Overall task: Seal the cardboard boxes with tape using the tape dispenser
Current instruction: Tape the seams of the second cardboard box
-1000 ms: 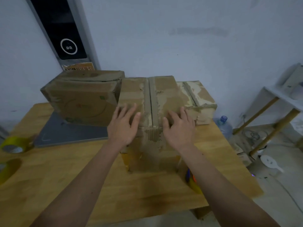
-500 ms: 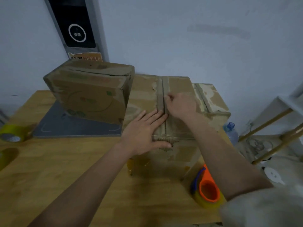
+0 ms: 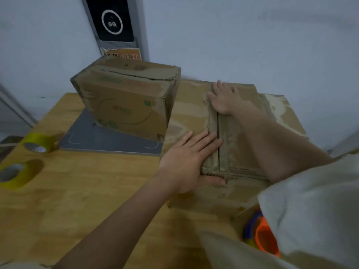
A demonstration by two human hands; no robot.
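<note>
A worn cardboard box [image 3: 191, 111] stands in front of me with a strip of tape along its centre seam. My left hand [image 3: 189, 158] lies flat on the box's near left top, thumb hooked over the front edge. Stretched to the far end of the seam, my right hand [image 3: 224, 98] presses there with straight fingers. The tape dispenser [image 3: 260, 235], orange and blue with yellow tape, lies on the table at the lower right, partly hidden by my sleeve.
A second cardboard box [image 3: 126, 100] stands on a grey plate [image 3: 108, 142] to the left. A third box [image 3: 285, 111] sits behind my right arm. Two yellow tape rolls [image 3: 37, 142] [image 3: 17, 173] lie at the wooden table's [image 3: 77, 191] left edge.
My right hand has slid along the seam from the near edge to the far end. My left hand stayed near the front, thumb now over the edge. The view shifted right and closer.
</note>
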